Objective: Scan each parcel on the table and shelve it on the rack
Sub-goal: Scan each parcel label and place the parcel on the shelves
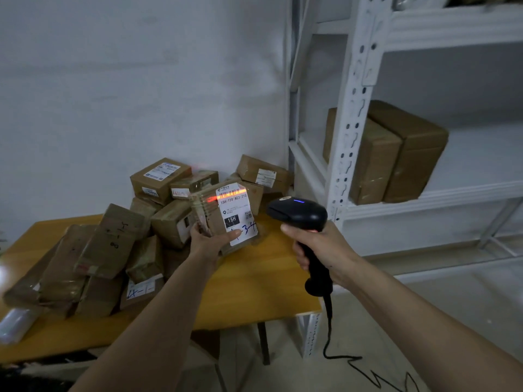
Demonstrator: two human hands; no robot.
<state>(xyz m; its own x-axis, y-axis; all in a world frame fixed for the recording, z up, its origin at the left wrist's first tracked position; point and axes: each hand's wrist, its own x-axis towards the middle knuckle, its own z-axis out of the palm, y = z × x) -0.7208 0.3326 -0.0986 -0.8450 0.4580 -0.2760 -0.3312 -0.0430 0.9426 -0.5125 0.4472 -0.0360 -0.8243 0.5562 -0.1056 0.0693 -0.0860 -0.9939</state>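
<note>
while gripping the parcel [223, 216] mid-frame in the left hand [209, 243] and the scanner [300, 213] in the right hand [319, 247], risks a misread, judging by the beam skimming the label's top edge.

Brown taped parcel [223, 215], white label facing camera, held tilted above table; red scan line crossing barcode.

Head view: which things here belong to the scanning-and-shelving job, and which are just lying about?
Job: held parcel in left hand; scanner in right hand; parcel pile; table; rack; two shelved boxes.
Lying about: clear plastic packet.
</note>
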